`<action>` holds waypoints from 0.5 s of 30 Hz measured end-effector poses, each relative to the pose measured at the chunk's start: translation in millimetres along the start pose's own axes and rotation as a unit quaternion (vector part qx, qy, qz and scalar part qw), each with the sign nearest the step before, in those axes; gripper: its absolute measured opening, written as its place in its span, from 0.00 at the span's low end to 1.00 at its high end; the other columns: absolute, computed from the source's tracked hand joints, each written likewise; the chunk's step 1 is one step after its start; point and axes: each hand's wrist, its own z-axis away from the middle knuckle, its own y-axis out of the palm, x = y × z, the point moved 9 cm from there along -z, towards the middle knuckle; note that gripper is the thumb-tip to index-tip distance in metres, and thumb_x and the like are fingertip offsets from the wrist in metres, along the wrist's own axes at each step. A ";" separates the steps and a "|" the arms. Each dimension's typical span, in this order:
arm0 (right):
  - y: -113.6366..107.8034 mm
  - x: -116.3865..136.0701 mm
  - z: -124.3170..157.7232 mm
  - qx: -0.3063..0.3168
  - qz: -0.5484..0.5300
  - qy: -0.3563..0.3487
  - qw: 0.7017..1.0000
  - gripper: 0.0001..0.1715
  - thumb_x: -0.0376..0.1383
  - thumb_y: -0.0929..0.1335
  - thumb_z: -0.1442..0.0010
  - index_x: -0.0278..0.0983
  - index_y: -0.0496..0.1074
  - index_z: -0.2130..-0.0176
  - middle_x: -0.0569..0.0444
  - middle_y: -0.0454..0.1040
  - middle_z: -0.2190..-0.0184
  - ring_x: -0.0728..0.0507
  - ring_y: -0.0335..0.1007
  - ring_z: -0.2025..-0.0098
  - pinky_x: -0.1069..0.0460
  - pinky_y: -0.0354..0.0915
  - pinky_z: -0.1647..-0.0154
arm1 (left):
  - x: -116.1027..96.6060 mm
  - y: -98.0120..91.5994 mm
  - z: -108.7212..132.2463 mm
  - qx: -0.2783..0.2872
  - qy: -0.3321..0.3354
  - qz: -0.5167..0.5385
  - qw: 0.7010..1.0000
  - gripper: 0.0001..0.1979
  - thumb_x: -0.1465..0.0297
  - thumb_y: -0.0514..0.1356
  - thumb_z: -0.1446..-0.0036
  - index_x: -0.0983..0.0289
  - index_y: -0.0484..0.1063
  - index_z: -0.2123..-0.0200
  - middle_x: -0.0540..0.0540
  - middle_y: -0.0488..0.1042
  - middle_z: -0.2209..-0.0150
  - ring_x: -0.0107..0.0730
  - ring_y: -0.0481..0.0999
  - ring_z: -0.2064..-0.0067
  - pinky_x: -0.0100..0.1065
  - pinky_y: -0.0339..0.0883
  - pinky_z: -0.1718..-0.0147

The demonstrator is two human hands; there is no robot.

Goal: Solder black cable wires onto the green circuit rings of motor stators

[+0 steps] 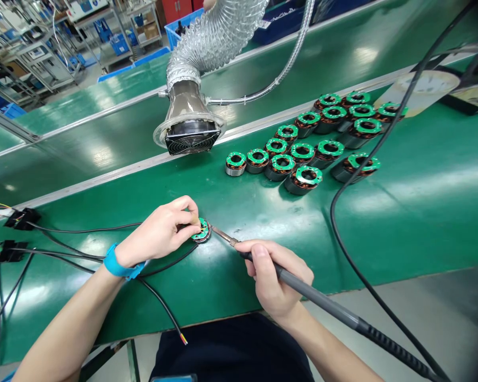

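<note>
My right hand [276, 270] is closed around the dark handle of a soldering iron [318, 297]. The iron's metal tip touches or nearly touches the right edge of a motor stator with a green ring board [201, 231] on the bench. My left hand [169, 225], with a blue band at the wrist, has its fingers pinched together over the left side of that board. Small yellowish wire ends show beside the fingertips; what exactly the pinch holds is too small to tell. A black cable [175, 265] runs below my left hand to the stator.
Several stators with green ring boards [302, 151] stand at the upper right of the green bench [223, 292]. A fume hose with a fan [193, 140] hangs beyond my hands. Black cables and connectors [24, 218] lie left; the iron's cord [334, 212] curves at right.
</note>
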 end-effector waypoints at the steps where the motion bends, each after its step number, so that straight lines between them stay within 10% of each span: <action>1: 0.2 0.2 -0.1 0.002 0.001 0.000 1.000 0.16 0.33 0.65 0.29 0.39 0.81 0.65 0.60 0.75 0.79 0.48 0.74 0.78 0.52 0.75 0.70 | 0.3 -0.2 -0.4 -0.001 -0.006 0.005 1.000 0.12 0.70 0.59 0.29 0.64 0.79 0.66 0.55 0.73 0.58 0.28 0.73 0.63 0.33 0.66 0.62; 15: 11.2 7.2 -6.7 0.046 -0.006 -0.015 0.999 0.16 0.30 0.64 0.29 0.38 0.81 0.63 0.60 0.77 0.77 0.50 0.73 0.80 0.54 0.75 0.70 | 13.2 0.0 -6.1 -0.056 -0.095 0.111 0.988 0.11 0.73 0.64 0.39 0.65 0.77 0.76 0.52 0.76 0.63 0.26 0.73 0.67 0.30 0.62 0.71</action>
